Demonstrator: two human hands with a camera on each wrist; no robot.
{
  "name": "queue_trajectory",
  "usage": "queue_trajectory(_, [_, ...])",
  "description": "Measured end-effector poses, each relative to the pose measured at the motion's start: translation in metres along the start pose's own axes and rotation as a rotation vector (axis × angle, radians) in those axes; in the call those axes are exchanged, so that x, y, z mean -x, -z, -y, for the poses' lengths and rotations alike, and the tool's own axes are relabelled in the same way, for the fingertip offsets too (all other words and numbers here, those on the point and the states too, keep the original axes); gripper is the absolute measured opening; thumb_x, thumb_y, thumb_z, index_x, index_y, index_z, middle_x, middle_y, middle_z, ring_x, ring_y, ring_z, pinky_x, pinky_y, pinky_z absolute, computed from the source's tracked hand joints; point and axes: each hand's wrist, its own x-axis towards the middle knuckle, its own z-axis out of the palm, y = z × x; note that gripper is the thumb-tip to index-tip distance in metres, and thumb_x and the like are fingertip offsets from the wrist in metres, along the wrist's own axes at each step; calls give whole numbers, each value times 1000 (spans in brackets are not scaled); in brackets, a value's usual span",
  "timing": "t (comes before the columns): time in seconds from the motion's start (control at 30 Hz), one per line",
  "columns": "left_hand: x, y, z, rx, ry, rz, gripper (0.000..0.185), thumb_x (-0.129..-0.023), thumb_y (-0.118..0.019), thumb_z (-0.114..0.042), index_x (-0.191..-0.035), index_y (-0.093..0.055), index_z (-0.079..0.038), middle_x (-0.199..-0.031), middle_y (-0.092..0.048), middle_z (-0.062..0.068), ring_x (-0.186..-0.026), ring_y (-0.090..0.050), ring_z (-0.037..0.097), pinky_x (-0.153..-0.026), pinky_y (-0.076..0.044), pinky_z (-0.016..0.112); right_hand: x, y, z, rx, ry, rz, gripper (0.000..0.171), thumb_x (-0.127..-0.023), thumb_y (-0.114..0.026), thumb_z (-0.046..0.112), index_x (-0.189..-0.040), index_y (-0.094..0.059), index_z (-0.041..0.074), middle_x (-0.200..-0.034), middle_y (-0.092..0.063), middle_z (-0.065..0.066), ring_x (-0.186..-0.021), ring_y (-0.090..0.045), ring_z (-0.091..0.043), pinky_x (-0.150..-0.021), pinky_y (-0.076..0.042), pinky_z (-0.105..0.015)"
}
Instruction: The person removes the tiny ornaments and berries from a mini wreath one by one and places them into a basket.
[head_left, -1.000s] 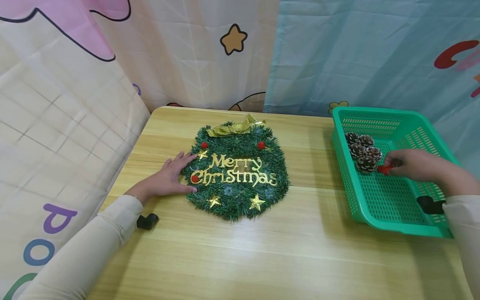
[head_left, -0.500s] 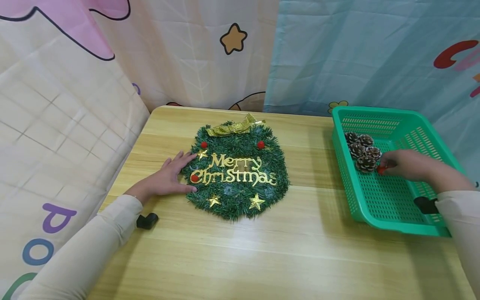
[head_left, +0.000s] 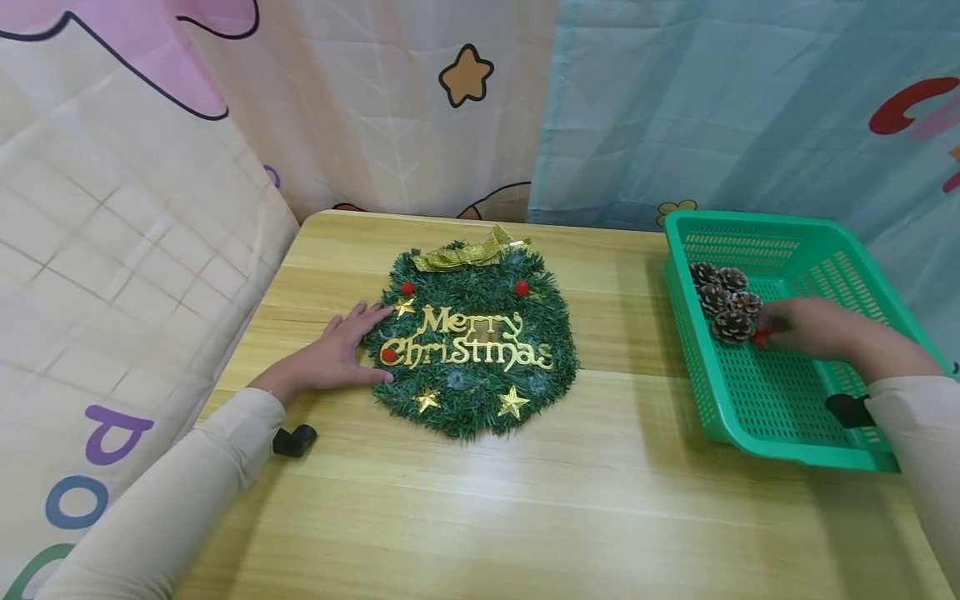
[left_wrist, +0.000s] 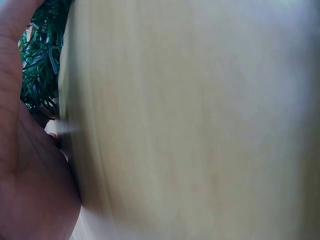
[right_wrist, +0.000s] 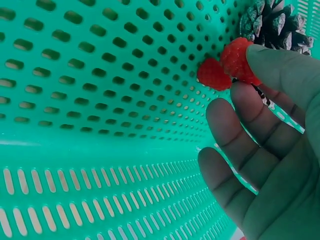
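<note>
My left hand (head_left: 341, 350) rests at the left edge of a green Christmas wreath (head_left: 480, 417), fingers extended and thumb spread. The wreath lies flat, with gold "Merry Christmas" lettering (head_left: 468, 353), gold stars, red berries and a gold ribbon (head_left: 465, 257). Inside the green basket (head_left: 720, 400), my right hand (head_left: 813, 329) pinches a red raspberry-like berry (right_wrist: 237, 60) between thumb and finger. A second red berry (right_wrist: 212, 75) is right beside it. Several frosted pine cones (head_left: 731, 327) cluster by the basket's left wall, close to the right fingertips.
The basket stands at the right of the wooden table (head_left: 480, 517), its wall rising between the right hand and the wreath. Printed curtains (head_left: 465, 133) hang behind and to the left. A black wrist-camera mount (head_left: 295, 442) sits at the left wrist, another (head_left: 850, 410) at the right.
My right hand has shifted slightly left inside the basket, closer to the pine cones. The left hand and the wreath have stayed put.
</note>
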Motion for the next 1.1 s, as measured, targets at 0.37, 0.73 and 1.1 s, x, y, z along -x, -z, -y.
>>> queue_trajectory(0.37, [0,0,3,1,-1,-1,108,-81,-78,-54,-161,-11,-25,-166,-4,10,-150,10,32,-115,10,59,-3,0,-2,11,-1,9,11,-90,-66,0,-100,-64,-3,-87,-65,-4,-76,-59,-22,-63,-49,-42])
queue_trajectory(0.73, [0,0,3,3,1,1,109,-80,-78,-55,-161,-11,-26,-166,-4,10,-150,10,32,-115,10,59,-2,1,1,15,-5,6,5,-91,-65,-1,-96,-64,-2,-85,-62,-2,-73,-52,-19,-62,-45,-39])
queue_trajectory(1.1, [0,0,1,9,3,1,109,-80,-78,-54,-161,-11,-25,-166,-4,10,-150,10,32,-115,10,58,0,1,0,-9,-17,4,7,-93,-63,0,-99,-65,-2,-86,-62,-3,-71,-50,-18,-61,-43,-37])
